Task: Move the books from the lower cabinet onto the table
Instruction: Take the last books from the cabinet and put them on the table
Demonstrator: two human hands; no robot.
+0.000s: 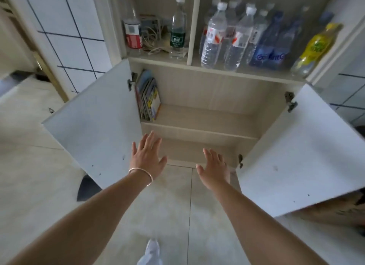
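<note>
Several thin books point(149, 97) stand upright against the left wall of the lower cabinet, on its upper shelf point(207, 116). Both cabinet doors hang wide open. My left hand point(147, 158), a bracelet on its wrist, is stretched out flat in front of the cabinet's lower left part, fingers spread, holding nothing. My right hand point(214, 167) is also open and empty, lower and to the right, in front of the cabinet's bottom edge. Neither hand touches the books. The table is not in view.
The left door point(98, 122) and right door point(300, 152) flank my arms. Above the cabinet, an open shelf holds several water bottles point(215, 35), a green-labelled bottle point(177, 27), a yellow bottle point(316, 47) and cables. Tiled floor lies below, with my white shoe point(151, 253).
</note>
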